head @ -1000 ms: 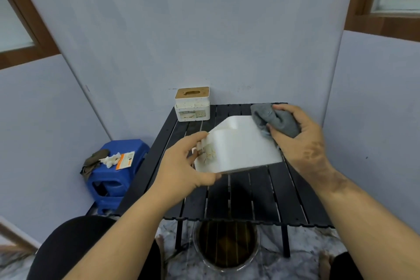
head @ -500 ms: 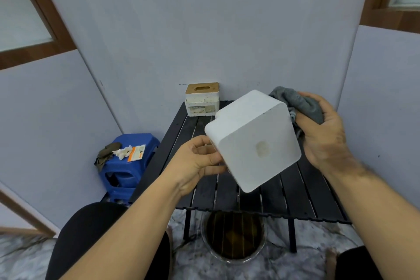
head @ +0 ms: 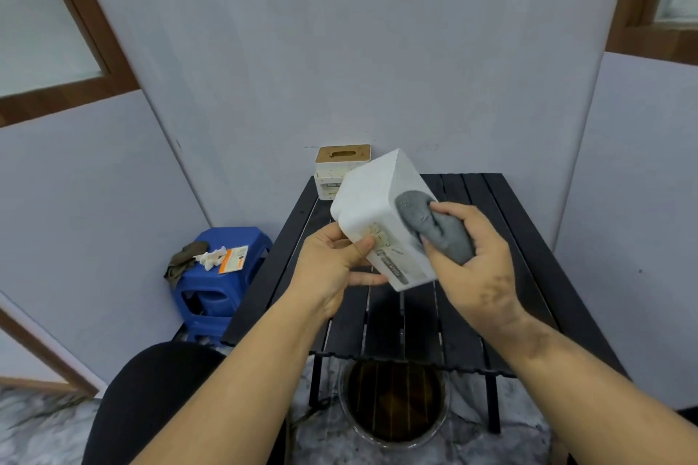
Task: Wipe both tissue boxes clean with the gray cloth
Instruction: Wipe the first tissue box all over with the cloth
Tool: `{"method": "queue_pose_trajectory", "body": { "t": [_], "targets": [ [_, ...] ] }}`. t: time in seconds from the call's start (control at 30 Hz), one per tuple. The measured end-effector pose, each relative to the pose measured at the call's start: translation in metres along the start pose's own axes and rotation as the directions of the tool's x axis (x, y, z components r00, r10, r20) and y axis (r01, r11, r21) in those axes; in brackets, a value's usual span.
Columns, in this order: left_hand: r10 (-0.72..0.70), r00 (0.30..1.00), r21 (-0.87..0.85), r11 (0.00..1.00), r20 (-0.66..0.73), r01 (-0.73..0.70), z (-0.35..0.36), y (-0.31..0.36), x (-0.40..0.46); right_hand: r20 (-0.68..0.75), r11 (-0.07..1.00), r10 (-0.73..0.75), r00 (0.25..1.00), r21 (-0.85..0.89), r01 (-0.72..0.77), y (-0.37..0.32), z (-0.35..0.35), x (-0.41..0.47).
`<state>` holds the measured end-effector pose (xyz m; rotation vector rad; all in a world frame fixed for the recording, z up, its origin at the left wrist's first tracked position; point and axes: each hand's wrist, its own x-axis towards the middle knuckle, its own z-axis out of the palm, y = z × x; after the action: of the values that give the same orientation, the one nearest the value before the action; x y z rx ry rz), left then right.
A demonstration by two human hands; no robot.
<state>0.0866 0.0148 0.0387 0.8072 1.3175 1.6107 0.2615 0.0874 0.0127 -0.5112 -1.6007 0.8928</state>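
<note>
Head view, frame centre: the left hand [head: 332, 260] pinches the white tissue box [head: 377, 215], now turned label-side up. The right hand [head: 472, 257], clutching the gray cloth [head: 434, 226], has come onto that face, so wiping continues; the second box [head: 342, 162] waits behind.

A plain room corner, likely in a home, set up as a makeshift work spot. Pale panels [head: 377, 49] close it in at twelve, nine and three o'clock, with wood-framed windows [head: 45, 30] above. A black slatted folding surface [head: 491, 238] stands on marbled floor [head: 37, 423]. A blue plastic stool [head: 215, 287] at nine o'clock carries scraps; a round bin [head: 393, 400] sits at six.
</note>
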Motion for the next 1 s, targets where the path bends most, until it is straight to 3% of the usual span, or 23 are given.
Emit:
{"method": "queue_pose_trajectory", "body": {
  "t": [0.17, 0.3, 0.63, 0.8, 0.9, 1.0],
  "targets": [
    [0.098, 0.991, 0.221, 0.972, -0.086, -0.077, -0.009, 0.007, 0.0, -0.044, 0.987, 0.115, 0.992, 0.117, -0.109, -0.007, 0.007, -0.003],
    [0.192, 0.972, 0.297, 0.944, -0.135, -0.145, -0.006, 0.007, -0.004, -0.109, 0.98, 0.145, 0.983, 0.151, -0.127, -0.011, 0.011, -0.003],
    [0.229, 0.929, 0.039, 0.973, -0.289, -0.228, 0.008, -0.001, -0.007, -0.12, 0.975, 0.16, 0.98, 0.174, -0.138, -0.015, 0.015, -0.006],
    [0.332, 0.906, 0.072, 0.943, -0.261, -0.325, -0.003, 0.004, -0.009, -0.136, 0.974, 0.185, 0.973, 0.159, -0.163, -0.016, 0.015, -0.005],
    [0.363, 0.917, 0.096, 0.932, -0.168, -0.351, -0.006, 0.002, -0.012, -0.151, 0.983, 0.109, 0.982, 0.164, -0.084, -0.024, 0.014, -0.005],
    [0.363, 0.928, 0.048, 0.932, -0.084, -0.36, -0.005, -0.002, -0.013, -0.122, 0.986, -0.139, 0.983, 0.079, 0.149, -0.037, 0.016, -0.004]
  ]
}}
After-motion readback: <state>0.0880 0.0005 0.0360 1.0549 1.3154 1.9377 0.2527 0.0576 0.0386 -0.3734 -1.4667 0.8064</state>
